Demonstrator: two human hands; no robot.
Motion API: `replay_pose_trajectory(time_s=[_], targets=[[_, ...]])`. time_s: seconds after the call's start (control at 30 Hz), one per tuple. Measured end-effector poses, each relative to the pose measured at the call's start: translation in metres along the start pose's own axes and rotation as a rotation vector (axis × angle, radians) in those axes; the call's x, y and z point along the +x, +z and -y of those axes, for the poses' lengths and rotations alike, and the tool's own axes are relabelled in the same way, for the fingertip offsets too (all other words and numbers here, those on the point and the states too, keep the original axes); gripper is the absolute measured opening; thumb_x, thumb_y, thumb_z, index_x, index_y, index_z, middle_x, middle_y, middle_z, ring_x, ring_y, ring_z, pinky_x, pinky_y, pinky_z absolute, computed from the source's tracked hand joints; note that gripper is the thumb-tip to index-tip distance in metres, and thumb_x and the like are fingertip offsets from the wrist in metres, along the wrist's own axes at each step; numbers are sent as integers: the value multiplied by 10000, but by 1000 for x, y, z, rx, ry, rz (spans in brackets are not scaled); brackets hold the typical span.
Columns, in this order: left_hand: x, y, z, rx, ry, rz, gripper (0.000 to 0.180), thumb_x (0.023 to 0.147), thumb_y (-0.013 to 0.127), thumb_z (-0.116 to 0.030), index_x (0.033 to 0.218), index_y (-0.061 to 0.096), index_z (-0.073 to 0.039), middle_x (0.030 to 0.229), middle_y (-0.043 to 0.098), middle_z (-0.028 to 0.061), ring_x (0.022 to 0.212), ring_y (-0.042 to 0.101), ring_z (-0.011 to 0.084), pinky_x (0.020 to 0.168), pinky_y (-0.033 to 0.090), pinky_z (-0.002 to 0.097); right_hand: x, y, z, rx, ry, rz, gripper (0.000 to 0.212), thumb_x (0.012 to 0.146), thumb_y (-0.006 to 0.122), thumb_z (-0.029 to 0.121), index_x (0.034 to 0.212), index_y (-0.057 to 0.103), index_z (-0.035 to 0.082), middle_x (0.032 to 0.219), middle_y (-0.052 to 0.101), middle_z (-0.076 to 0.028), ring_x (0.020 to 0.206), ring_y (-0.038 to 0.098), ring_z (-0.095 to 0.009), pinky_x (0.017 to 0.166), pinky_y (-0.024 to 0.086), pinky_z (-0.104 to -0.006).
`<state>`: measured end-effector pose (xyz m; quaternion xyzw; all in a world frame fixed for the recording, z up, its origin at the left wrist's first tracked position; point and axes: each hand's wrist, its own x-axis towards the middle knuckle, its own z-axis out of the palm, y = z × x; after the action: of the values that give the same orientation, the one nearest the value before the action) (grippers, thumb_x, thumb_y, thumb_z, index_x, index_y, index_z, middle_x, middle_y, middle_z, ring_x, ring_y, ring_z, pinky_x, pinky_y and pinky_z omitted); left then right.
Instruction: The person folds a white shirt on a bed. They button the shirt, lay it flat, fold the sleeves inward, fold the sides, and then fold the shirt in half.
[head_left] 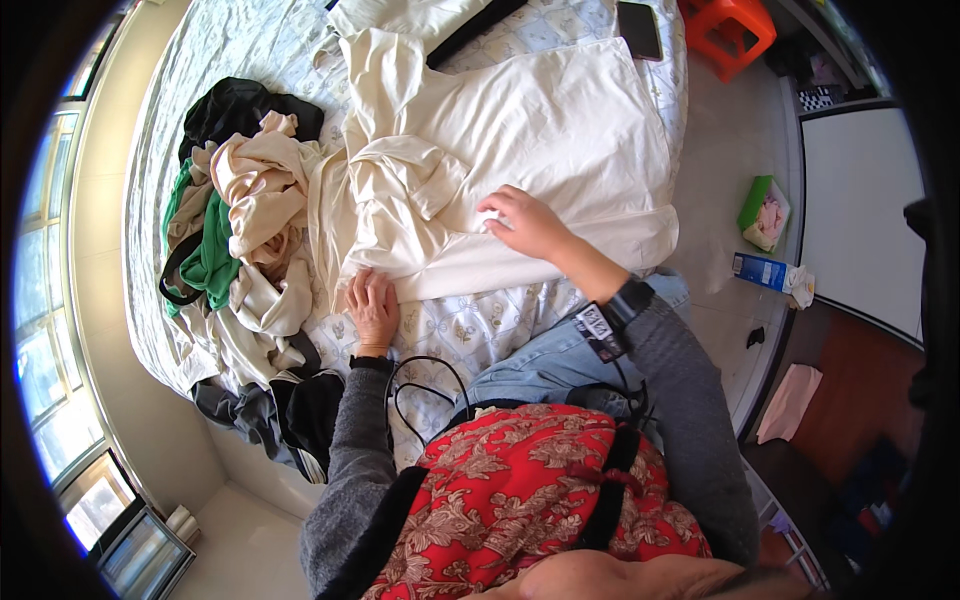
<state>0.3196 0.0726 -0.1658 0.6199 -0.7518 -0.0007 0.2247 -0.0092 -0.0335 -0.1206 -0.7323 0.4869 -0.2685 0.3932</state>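
1. Shirt (pixel 560 130): cream, spread on the bed (pixel 480 325) in front of the person, one sleeve folded over its left part, creased there.
2. Hands apart, both at the shirt.
3. Left hand (pixel 373 312): palm down, fingers laid on the shirt's near edge, left end.
4. Right hand (pixel 527 222): fingers half bent over the near middle of the shirt. Can't tell if it pinches cloth.
5. Clothes pile (pixel 262 185): left of the shirt; peach, green, black.
6. Phone (pixel 639 30): on the bed, just beyond the shirt's far right corner.
7. Stool (pixel 728 35): orange, on the floor right of the bed.
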Motion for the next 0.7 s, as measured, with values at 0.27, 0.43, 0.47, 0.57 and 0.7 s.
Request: replay_pose_trajectory(time_s=[0.27, 0.43, 0.47, 0.57, 0.7], targets=[[-15, 32, 18, 16, 7, -32, 447, 828, 632, -198, 1268, 570, -150, 1384, 451, 118, 1338, 327, 367, 1136, 216, 552, 80, 49, 30, -280, -124, -318, 290, 815, 665, 154, 1096, 627, 94, 1034, 641, -90, 939, 623, -283, 823, 510, -397], [-22, 39, 23, 19, -1, -17, 454, 842, 632, -199, 1290, 566, -174, 1439, 431, 85, 1375, 285, 366, 1150, 190, 559, 125, -53, 56, 383, -80, -507, 165, 966, 516, 108, 1079, 610, 34, 856, 646, -44, 782, 589, -102, 712, 487, -252], [-23, 40, 24, 15, -6, -10, 454, 844, 633, -199, 1293, 565, -175, 1449, 428, 79, 1380, 279, 365, 1152, 186, 559, 131, -81, 63, 337, -162, -583, 173, 996, 496, 120, 1095, 618, 48, 873, 645, -43, 806, 581, -83, 731, 479, -234], [-24, 40, 24, 9, -18, 9, 458, 850, 636, -202, 1301, 561, -176, 1480, 415, 68, 1399, 259, 361, 1156, 173, 558, 133, -153, 84, 457, -95, -580, 224, 1010, 550, 225, 1100, 650, 46, 827, 655, 21, 734, 563, -23, 645, 464, -197], [-24, 39, 23, 10, -31, 12, 455, 849, 634, -201, 1299, 568, -183, 1481, 414, 75, 1405, 253, 363, 1157, 171, 557, 119, -203, 81, 443, 2, -361, 220, 1000, 567, 200, 1111, 655, 32, 862, 683, 3, 759, 594, -23, 656, 475, -185]])
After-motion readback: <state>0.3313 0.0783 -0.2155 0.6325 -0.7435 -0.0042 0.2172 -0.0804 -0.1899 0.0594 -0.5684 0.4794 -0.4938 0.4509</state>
